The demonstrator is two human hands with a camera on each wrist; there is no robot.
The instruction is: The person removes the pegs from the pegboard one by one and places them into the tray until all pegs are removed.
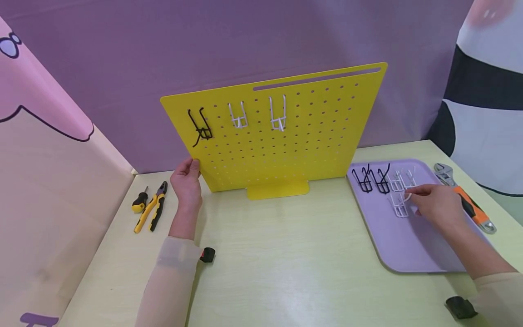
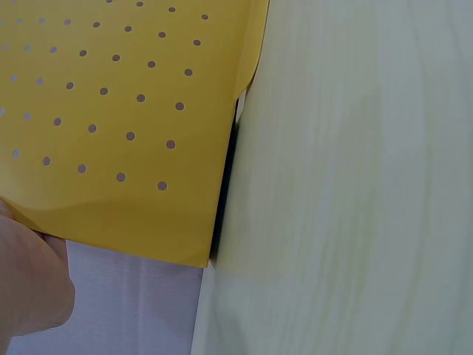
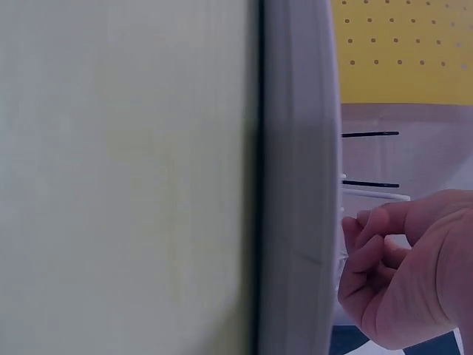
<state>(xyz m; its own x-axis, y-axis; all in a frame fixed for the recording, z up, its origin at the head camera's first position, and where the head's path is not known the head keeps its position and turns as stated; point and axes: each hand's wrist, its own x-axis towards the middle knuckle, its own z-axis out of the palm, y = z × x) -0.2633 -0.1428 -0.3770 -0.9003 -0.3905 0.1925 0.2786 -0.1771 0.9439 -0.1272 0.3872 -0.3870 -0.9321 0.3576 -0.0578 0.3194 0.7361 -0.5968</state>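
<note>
A yellow pegboard (image 1: 318, 136) stands upright on the table, with a black wire hook (image 1: 204, 133) and two white wire hooks, one short (image 1: 239, 122) and one longer (image 1: 279, 121), hung in its upper left part. My left hand (image 1: 187, 181) grips the board's left edge between thumb and fingers; the left wrist view shows the hand (image 2: 33, 277) at that edge. Over the lilac tray (image 1: 412, 250), my right hand (image 1: 443, 206) pinches a white wire hook (image 1: 407, 196) among several others. Two black hooks (image 1: 382, 186) lie beside them. In the right wrist view, the tray's rim hides the fingertips' lower side.
Left of the board lie a small screwdriver (image 1: 140, 202) and yellow-black pliers (image 1: 152, 208). An adjustable wrench (image 1: 470, 202) with an orange handle lies along the tray's right side. Behind the table hangs a purple cloth (image 1: 245, 41).
</note>
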